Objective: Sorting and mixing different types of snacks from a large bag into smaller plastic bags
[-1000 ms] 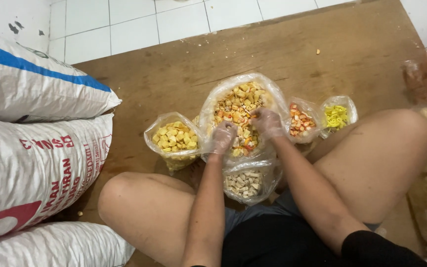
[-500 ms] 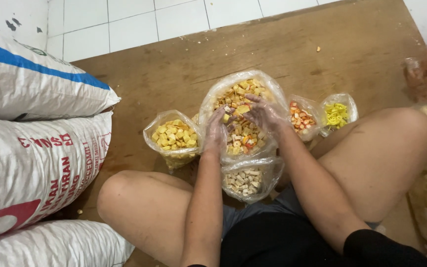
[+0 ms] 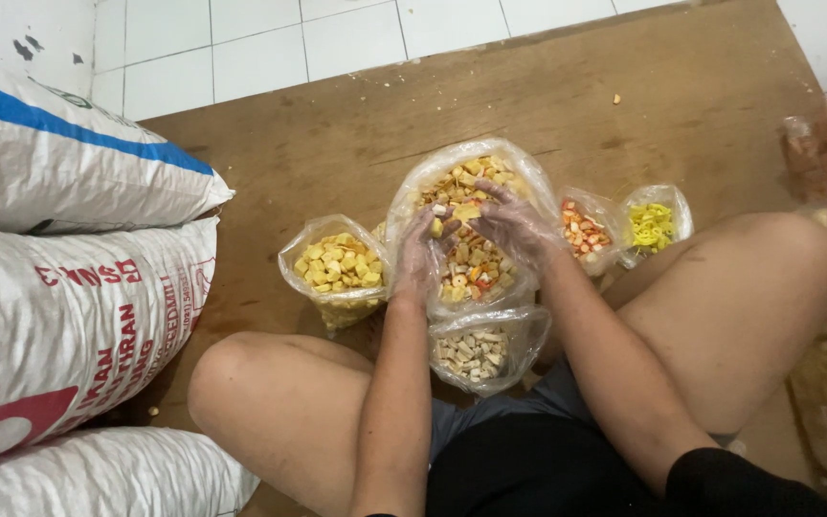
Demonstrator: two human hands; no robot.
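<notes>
Near the lap sat a small bag of pale pieces (image 3: 479,352). Beyond it, left hand (image 3: 420,251) and right hand (image 3: 512,223) — both gloved, fingers curled loosely — were cupping mixed snacks inside the big middle bag (image 3: 433,182). Right of it — orange bag (image 3: 583,230).

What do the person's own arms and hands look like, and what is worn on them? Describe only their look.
Both forearms are bare, with no watch or bracelet showing. The left hand and the right hand each wear a thin, clear, crinkly plastic glove, loose over the fingers and ending near the wrist. A dark sleeve edge shows on the right arm near the frame's bottom.
</notes>
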